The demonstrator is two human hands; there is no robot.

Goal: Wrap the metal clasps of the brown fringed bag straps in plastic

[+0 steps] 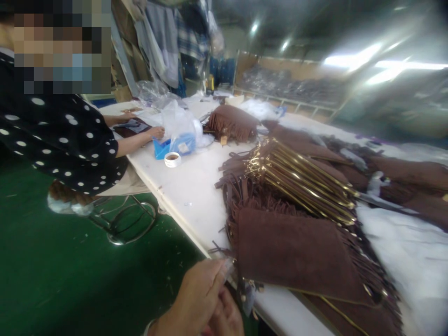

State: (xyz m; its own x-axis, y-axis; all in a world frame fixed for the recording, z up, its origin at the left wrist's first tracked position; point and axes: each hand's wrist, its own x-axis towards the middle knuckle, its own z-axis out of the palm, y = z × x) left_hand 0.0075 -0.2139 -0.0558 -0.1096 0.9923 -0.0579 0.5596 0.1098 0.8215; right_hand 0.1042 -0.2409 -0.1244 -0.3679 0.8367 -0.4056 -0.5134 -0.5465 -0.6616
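Note:
At the bottom middle, my left hand (198,296) is closed at the table's near edge. Its fingers press together around something small and pale that I cannot make out. Right beside the fingertips lies a dark brown suede-like piece with fringe (294,254), flat on the table in a stack of similar pieces. Small metal fittings and a grey tag-like bit (248,298) hang at its near corner. Behind it rests a bundle of shiny gold zipper-like strips (301,179) on more brown fringed material. My right hand cannot be made out as separate in the view.
Across the white table (185,205), a co-worker in a polka-dot top (66,140) sits at the left, hands on dark material. Nearby are a tape roll (172,160), a blue dispenser (162,148), plastic bags (178,123) and a brown fringed pile (233,123). A metal stool (131,219) stands below.

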